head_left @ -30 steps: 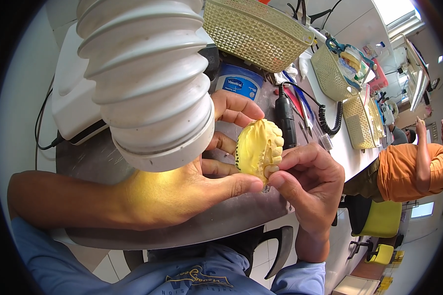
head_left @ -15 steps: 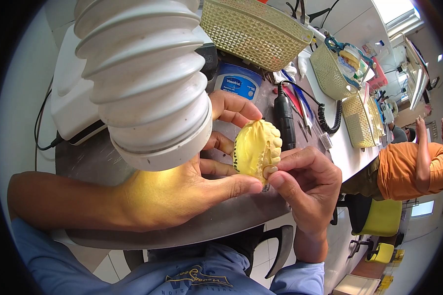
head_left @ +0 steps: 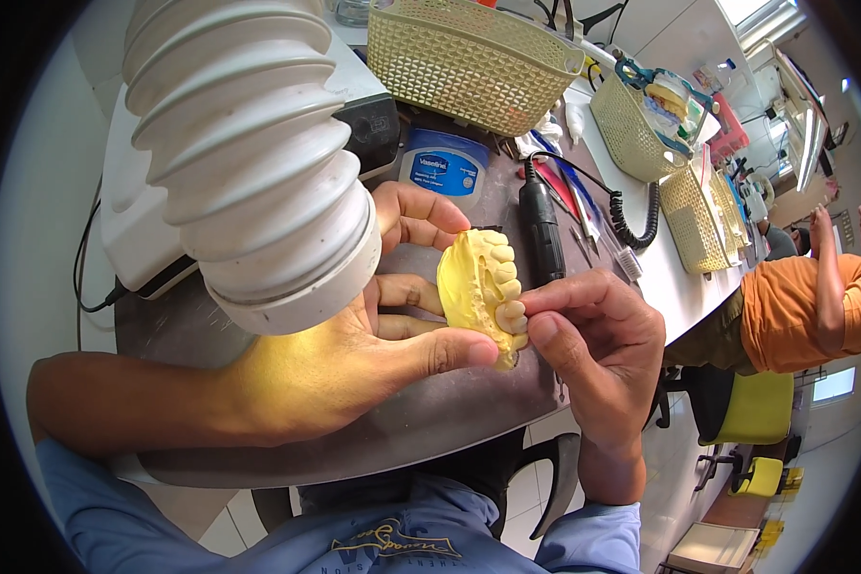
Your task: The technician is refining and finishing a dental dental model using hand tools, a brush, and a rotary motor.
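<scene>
A yellow dental cast (head_left: 464, 287) with a row of teeth along its right side is held tilted over the desk. Its base rests between the thumb and fingers of my left hand (head_left: 354, 359). Against the teeth, the thumb and index finger of my right hand (head_left: 598, 340) pinch a pale tooth crown (head_left: 512, 314). Whether the crown is fully seated on the cast, I cannot tell. Above my left hand hangs the white ribbed suction hose (head_left: 249, 153), casting yellowish light near its mouth.
Behind my hands stand a blue-labelled jar (head_left: 443, 170) and a black handpiece (head_left: 542, 230) with a coiled cord. Perforated baskets (head_left: 469, 67) line the back and right. A white machine (head_left: 129, 206) sits at left. A person in an orange shirt (head_left: 799, 311) is at far right.
The cast has turned in my left hand, so its row of teeth faces up more and the dark marking on its base is out of sight. My right fingers stay at the crown.
</scene>
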Demonstrator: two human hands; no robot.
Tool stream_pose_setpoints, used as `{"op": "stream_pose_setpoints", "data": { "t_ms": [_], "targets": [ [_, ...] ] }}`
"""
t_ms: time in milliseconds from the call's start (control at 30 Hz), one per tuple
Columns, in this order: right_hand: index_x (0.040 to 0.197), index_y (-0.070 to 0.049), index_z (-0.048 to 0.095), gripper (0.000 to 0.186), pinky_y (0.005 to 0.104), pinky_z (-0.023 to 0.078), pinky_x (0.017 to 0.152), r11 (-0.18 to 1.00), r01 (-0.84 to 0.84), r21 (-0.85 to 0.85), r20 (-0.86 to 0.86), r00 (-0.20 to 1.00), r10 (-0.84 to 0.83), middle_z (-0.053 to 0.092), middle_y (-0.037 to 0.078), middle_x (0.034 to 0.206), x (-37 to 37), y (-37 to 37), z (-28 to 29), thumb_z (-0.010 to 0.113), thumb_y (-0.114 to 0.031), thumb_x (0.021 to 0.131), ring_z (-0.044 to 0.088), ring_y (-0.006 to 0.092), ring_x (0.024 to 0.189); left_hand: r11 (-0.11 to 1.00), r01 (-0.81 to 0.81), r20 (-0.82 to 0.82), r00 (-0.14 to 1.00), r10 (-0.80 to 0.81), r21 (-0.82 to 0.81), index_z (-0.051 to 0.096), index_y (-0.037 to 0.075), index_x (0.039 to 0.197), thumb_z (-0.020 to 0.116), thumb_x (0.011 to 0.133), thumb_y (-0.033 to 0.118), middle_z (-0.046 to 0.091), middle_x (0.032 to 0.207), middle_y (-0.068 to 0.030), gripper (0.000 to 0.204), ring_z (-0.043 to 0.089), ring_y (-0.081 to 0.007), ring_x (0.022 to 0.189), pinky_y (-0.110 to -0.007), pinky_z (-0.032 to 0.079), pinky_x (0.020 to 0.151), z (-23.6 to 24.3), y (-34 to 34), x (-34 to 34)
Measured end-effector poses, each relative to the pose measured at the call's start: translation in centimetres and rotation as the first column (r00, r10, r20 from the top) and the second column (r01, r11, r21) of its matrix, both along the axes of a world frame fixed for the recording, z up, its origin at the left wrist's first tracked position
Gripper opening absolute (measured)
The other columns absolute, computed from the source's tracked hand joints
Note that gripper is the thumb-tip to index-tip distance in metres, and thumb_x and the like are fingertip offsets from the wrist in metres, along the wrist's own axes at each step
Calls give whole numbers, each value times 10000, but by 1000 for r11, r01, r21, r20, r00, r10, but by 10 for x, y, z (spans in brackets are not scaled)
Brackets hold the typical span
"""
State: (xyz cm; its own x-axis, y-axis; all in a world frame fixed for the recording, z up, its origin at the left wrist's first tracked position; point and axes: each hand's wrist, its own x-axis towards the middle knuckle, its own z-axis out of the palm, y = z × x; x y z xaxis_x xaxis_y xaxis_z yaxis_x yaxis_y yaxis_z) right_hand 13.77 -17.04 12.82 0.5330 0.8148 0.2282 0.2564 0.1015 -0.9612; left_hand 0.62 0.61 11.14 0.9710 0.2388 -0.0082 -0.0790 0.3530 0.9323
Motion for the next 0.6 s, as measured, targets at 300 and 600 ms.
{"op": "stream_pose_setpoints", "data": {
  "t_ms": [300, 600],
  "targets": [
    [1209, 56, 663, 333, 278, 581, 858, 997, -78, -26, 98, 992, 81, 699, 136, 1116, -3, -1, 5, 747, 1, 891, 690, 161, 1001, 999, -5, 16, 1000, 5, -54, 301, 54, 1372, 787, 821, -55, 457, 1313, -113, 743, 637, -251, 1183, -347, 573, 990, -1, -1, -1],
    [1264, 57, 584, 446, 300, 590, 926, 1000, 14, -11, 45, 999, -13, 656, 134, 1204, -7, -12, -14, 753, 65, 851, 679, 185, 1089, 961, 68, -33, 998, -61, 267, 441, 24, 1280, 764, 853, -31, 507, 1257, -85, 539, 619, -175, 1177, -309, 516, 1021, 0, 0, -7]
  ]
}}
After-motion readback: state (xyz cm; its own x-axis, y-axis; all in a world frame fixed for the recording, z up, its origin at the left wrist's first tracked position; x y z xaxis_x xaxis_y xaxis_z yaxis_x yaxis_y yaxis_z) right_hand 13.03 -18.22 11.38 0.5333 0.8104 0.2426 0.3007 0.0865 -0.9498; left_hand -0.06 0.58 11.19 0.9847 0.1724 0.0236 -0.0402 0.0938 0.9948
